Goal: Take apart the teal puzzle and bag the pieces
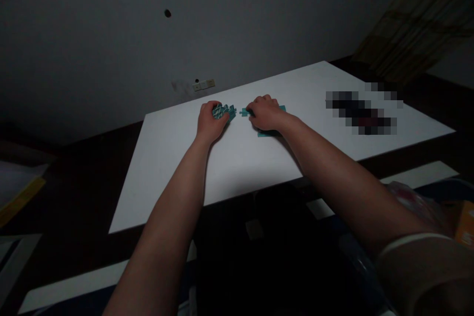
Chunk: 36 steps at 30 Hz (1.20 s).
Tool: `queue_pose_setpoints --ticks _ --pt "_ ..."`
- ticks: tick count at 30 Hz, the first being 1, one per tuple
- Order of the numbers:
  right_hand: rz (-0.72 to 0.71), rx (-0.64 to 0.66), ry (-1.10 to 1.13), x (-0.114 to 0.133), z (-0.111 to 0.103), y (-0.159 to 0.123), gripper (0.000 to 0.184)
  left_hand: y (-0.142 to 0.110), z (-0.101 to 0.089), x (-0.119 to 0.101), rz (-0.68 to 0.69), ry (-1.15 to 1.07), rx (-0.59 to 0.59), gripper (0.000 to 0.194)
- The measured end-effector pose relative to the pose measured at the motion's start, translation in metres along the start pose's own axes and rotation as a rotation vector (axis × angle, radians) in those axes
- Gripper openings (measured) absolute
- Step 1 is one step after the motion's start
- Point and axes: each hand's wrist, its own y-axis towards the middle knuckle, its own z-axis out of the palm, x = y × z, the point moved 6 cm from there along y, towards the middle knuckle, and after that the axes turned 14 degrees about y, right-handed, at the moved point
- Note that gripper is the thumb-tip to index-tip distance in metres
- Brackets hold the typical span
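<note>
My left hand point(209, 121) is curled round a teal piece with white line markings point(221, 111), its thumb along the near side. A notched end of that piece points right, towards the other hand. Opposite it, my right hand point(265, 112) is closed over a flat teal piece point(244, 112) whose narrow tab points left. A small gap separates the two facing ends. More teal shows past the right hand, at its far side and under the wrist point(264, 134); whether this is one piece or several I cannot tell.
Both hands are over a white table point(237, 168). A dark, pixelated object point(363, 111) lies at its right. Behind stands a grey wall with sockets point(203, 85); a curtain point(403, 24) hangs at the far right. An orange box point(465, 224) and clear plastic point(414, 200) are lower right.
</note>
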Motion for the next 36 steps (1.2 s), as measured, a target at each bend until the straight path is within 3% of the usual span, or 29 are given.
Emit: queue_pose_setpoints --ticks 5,10,16,24,31,36 --pt "0.035 0.026 -0.083 0.004 0.001 -0.002 0.044 0.0 -0.002 0.0 -0.059 0.027 -0.003 0.033" --pt "0.137 0.026 -0.044 -0.002 0.001 0.001 0.039 0.001 -0.004 0.008 -0.115 0.022 -0.036 0.035" --pt "0.073 0.069 -0.047 0.004 0.006 -0.001 0.058 0.002 -0.003 0.014 -0.104 0.019 -0.069 0.036" --pt "0.03 0.094 0.026 0.013 0.005 -0.003 0.041 0.002 0.0 0.014 -0.085 0.027 -0.057 0.035" --pt "0.005 0.052 -0.053 0.015 0.013 -0.005 0.066 0.003 -0.001 0.014 -0.088 0.028 -0.037 0.036" --pt "0.043 0.053 -0.046 0.015 0.011 -0.004 0.054 0.003 -0.002 0.012 -0.091 0.029 -0.021 0.035"
